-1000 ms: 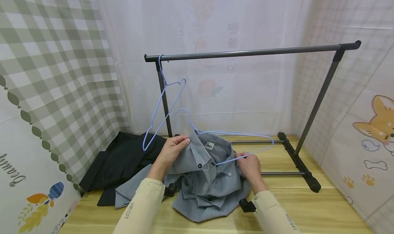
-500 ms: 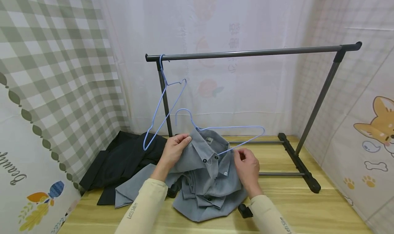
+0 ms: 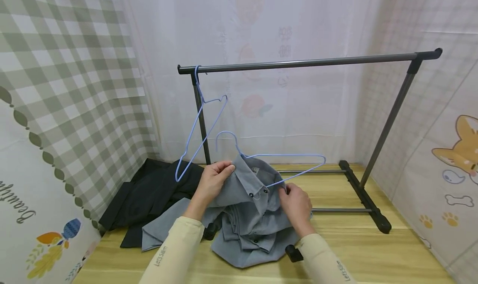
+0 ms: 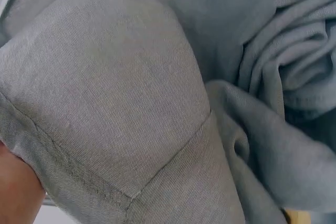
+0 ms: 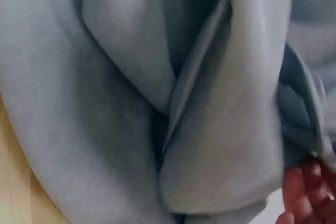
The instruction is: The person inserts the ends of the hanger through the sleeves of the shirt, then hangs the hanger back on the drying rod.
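Shirt [image 3: 257, 230]: you've got it bunched on the bench [image 3: 347, 246], in front of the rack [image 3: 306, 63]; plain grey, fine diagonal weave close up, soft folds piled below the collar [image 3: 242, 177].
Collar: standing up and open, pale label inside the neck, dark buttons down the front edge, unfastened at the neck.
Sleeve: one grey end flops out left, lying against the black clothes [image 3: 164, 188].
Seams: stitched lines meet at a corner in your left wrist view.
Hanger [image 3: 287, 154]: thin blue, partly inside the neck; hook up and free, one arm bare, sticking out right past the collar.
Left hand [image 3: 213, 182]: your fingers are closed in a pinch on the shirt beside the hook.
Right hand [image 3: 296, 203]: your fingers are drawn together on the shirt's edge, under the bare hanger arm.
Rack: dark bar; a second blue hanger [image 3: 218, 117] hangs at its left end, above the black clothes.
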`<state>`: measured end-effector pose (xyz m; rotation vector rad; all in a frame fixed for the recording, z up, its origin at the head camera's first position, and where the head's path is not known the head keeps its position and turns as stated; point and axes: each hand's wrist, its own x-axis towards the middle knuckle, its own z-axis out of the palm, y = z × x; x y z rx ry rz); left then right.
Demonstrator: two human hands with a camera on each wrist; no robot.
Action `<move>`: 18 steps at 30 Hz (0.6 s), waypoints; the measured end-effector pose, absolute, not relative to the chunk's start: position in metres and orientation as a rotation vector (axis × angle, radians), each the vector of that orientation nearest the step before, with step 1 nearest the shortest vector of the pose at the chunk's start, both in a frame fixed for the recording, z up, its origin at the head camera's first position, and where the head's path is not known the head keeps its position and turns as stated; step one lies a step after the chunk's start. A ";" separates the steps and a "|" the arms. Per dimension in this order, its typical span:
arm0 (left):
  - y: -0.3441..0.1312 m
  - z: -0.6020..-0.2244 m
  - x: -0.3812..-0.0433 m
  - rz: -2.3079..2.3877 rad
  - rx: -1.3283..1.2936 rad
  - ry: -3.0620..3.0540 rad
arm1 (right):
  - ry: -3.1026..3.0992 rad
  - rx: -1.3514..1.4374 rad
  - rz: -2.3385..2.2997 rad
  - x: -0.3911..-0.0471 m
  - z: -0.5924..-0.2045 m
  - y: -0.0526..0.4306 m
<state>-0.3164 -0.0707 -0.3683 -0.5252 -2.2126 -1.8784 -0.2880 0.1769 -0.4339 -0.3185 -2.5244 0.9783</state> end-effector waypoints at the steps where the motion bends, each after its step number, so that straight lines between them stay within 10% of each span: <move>1: -0.072 -0.368 -0.317 -1.869 -0.525 -2.217 | -2.485 -0.323 1.012 -0.289 -0.434 0.181; 18: -0.100 -0.381 -0.331 -1.526 -0.559 -2.304 | -2.269 -0.340 1.386 -0.297 -0.410 0.231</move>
